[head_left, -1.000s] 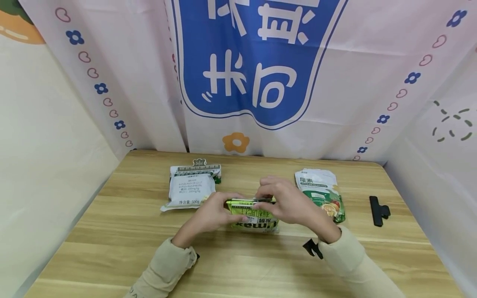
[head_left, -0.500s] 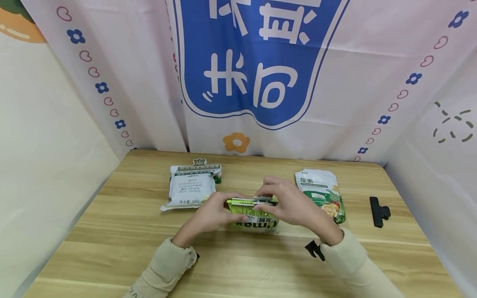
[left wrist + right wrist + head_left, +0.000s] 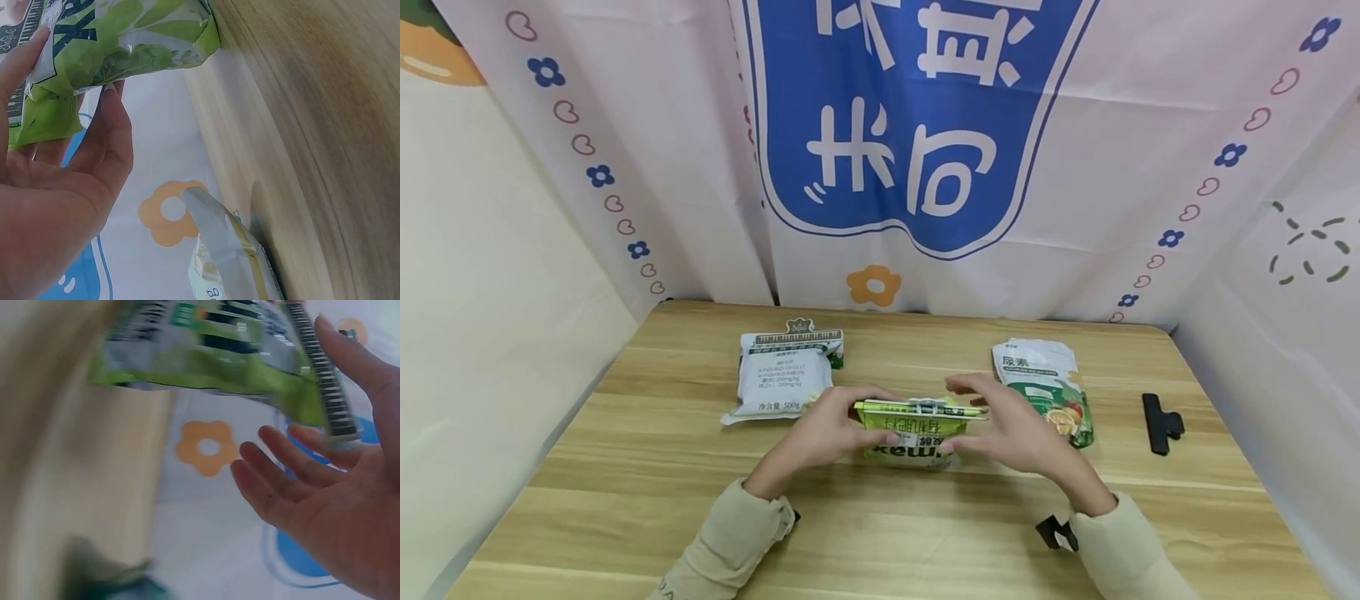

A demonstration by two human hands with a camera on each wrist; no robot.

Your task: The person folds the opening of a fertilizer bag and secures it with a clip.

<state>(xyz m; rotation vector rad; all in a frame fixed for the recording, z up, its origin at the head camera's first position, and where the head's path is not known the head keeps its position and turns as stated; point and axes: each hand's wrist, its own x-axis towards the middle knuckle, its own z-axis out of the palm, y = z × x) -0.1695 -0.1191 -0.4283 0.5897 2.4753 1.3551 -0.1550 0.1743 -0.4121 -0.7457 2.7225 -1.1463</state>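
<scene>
A green bag (image 3: 913, 454) stands upright on the table, its folded top closed by a flat sealing clip (image 3: 925, 407). In the right wrist view, the clip (image 3: 325, 378) shows black and white piano-key stripes along the top of the bag (image 3: 250, 347). My left hand (image 3: 833, 432) grips the left end of the bag's top, thumb on the near face and fingers behind, as the left wrist view of that hand (image 3: 69, 194) also shows. At the clip's right end my right hand (image 3: 1018, 427) is spread, its fingers apart and holding nothing.
At the back left lies a white bag (image 3: 782, 379) with a piano-key clip (image 3: 799, 337) across its top. A white and green pouch (image 3: 1043, 387) lies right of my right hand, and a black clip (image 3: 1161, 425) farther right on the wooden table (image 3: 880, 550).
My right hand has let go of the clip and drawn back to the right, its fingers spreading and uncovering the clip. My left hand stays on the bag.
</scene>
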